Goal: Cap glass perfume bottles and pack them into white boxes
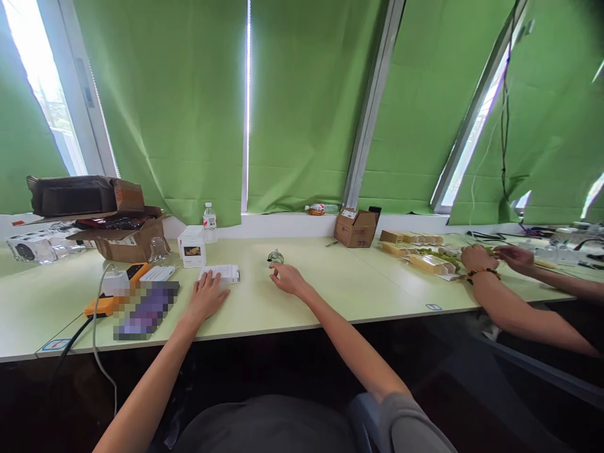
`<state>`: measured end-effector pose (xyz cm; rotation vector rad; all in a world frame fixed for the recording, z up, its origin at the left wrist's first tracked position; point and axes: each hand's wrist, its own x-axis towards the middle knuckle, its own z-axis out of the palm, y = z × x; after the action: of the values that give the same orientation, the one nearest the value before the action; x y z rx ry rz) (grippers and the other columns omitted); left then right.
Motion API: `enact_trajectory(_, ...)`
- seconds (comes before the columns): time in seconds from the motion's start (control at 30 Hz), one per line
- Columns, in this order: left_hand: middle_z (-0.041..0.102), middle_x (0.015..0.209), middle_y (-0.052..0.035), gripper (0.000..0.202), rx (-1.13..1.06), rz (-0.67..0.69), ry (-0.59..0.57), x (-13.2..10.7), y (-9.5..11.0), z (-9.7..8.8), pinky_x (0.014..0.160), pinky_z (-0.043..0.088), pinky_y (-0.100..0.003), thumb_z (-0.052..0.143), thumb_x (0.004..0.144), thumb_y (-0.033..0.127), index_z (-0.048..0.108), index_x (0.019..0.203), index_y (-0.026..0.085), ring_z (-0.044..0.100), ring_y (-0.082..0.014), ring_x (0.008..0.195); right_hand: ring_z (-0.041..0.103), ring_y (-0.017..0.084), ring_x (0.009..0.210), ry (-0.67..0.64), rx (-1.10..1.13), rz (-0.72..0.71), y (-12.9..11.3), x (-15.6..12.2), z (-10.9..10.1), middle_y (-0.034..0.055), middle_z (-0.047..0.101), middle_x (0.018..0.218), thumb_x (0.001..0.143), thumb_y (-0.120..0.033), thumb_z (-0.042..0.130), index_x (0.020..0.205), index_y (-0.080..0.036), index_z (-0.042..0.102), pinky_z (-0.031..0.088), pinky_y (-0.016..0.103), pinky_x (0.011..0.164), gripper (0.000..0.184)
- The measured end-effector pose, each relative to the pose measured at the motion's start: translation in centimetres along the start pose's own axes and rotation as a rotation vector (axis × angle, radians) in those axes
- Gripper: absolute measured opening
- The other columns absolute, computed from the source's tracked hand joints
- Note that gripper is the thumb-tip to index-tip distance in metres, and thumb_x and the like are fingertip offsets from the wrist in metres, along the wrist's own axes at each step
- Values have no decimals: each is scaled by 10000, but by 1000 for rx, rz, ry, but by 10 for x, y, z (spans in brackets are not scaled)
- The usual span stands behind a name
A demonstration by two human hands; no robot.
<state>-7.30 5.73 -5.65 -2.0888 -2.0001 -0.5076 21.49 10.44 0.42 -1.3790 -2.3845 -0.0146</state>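
Observation:
My left hand (206,299) lies flat on the table with its fingers apart. Its fingertips reach the near edge of a flat white box (227,274) with print on it. My right hand (289,279) is at the near side of a small, round, clear glass ornament (277,256), its fingers curled together. A small dark piece shows at the ornament's left side, just above my fingertips. Whether the fingers pinch anything is too small to make out. A white box with a picture (192,246) stands upright behind my left hand.
Left on the table (349,296) are a blurred-out flat thing (147,311), an orange power strip (100,307) with cables, and open cartons (127,242). A water bottle (209,221) and a brown box (355,228) stand behind. At right, a co-worker's hands (479,258) work beside several small boxes (427,261).

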Motion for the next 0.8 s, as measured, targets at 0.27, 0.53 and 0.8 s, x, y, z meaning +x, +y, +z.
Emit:
enact_trajectory(0.27,262,1525,-200,647,-9,-3,3,-1,0,-3,1099,231,-487,401,913,486,327,1438,117,213,-334,1415,574,296,1113,-35,-73,163,-11,55,8,180,633,1153,903,-223,486,1303,-154,503,422,357,862,406)
enact_trajectory(0.53,288,1512,-206,635,-4,14,30,-2,0,0,1090,248,-494,413,913,469,337,1431,110,237,-343,1402,581,285,1095,-54,-81,219,5,53,25,164,622,1166,925,-222,439,1334,-189,481,424,357,859,412)
enact_trajectory(0.8,282,1513,-206,634,-3,25,17,-2,0,-1,1095,239,-490,402,915,473,327,1431,112,222,-343,1408,585,267,1051,-33,-26,204,10,54,29,140,621,1149,913,-246,477,1244,-206,552,422,354,843,342)
